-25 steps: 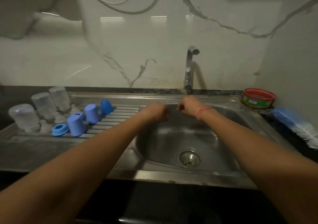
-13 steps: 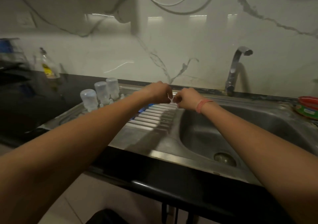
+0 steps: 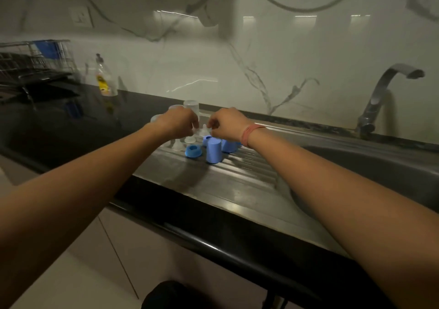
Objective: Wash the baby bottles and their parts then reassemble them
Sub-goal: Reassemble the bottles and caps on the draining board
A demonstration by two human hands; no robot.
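Both my hands hover curled over the drainboard, left hand and right hand seemingly pinching one small clear nipple between them, hard to tell, with blue caps standing upright just below, nearer my right.

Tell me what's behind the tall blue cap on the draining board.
Behind the tall blue plastic cap stand two more blue caps, partly covered by it and the right hand. Farther back, clear upturned bottles show behind the left hand.

Home kitchen: sink, tap, dish rack.
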